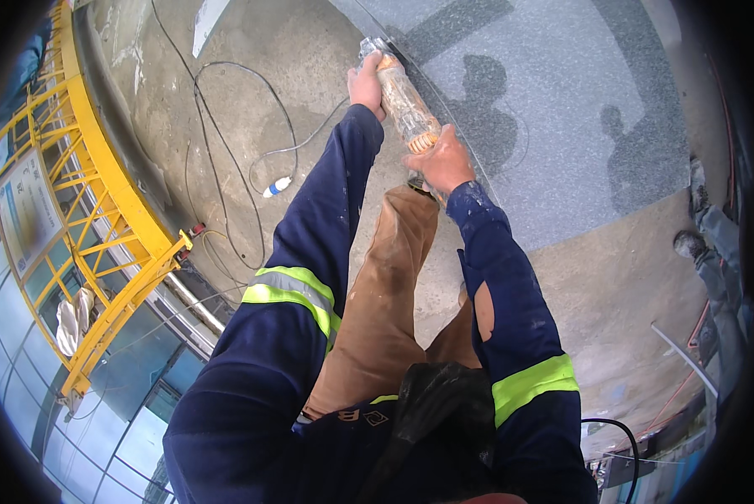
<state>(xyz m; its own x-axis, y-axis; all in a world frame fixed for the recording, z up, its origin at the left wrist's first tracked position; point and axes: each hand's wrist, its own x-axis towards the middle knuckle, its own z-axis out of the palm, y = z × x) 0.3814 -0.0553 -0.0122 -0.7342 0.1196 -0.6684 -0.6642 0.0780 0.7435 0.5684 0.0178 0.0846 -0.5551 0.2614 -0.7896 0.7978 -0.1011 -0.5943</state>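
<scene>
Both my hands are closed around a dusty orange angle grinder [406, 105]. My left hand [367, 86] grips its front end, close to the metal head. At the rear of the body, my right hand [446, 162] is wrapped round the casing by the orange vents. The grinder lies aslant along the left edge of a grey speckled stone slab [578, 151], its head near that edge. Whether the disc touches the slab is hidden. Shadows of people fall across the slab's surface.
A yellow metal railing [112, 160] curves down the left. Loose cable [204, 126] and a blue-and-white plug [277, 186] lie on the concrete floor [310, 42]. Another person's legs [721, 244] show at far right, near a pale strip [685, 359]. My brown-trousered leg [385, 269] is below the grinder.
</scene>
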